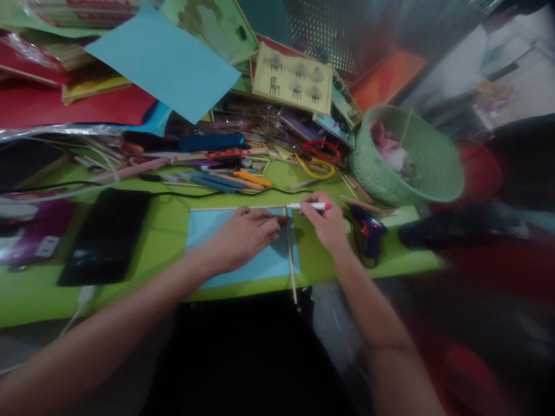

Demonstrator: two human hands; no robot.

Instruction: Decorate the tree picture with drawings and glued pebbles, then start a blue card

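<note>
A sheet of blue paper (243, 278) lies at the table's front edge. One thin wooden stick (217, 208) runs along its far edge. Another thin wooden stick (291, 254) lies down its right side and sticks out past the table edge. My left hand (247, 237) rests over the paper, its bent fingers pressed against the upper end of the right-hand stick. In my right hand (325, 222) is a white marker with a red end (307, 206), its tip at the corner where the sticks meet.
A black phone (106, 237) with a cable lies at left. Scissors (318, 159), pens and sticks clutter the back. On the right are a blue glue gun (368, 234) and a green basket (407, 156) with scraps. Coloured sheets (165, 63) are piled at back left.
</note>
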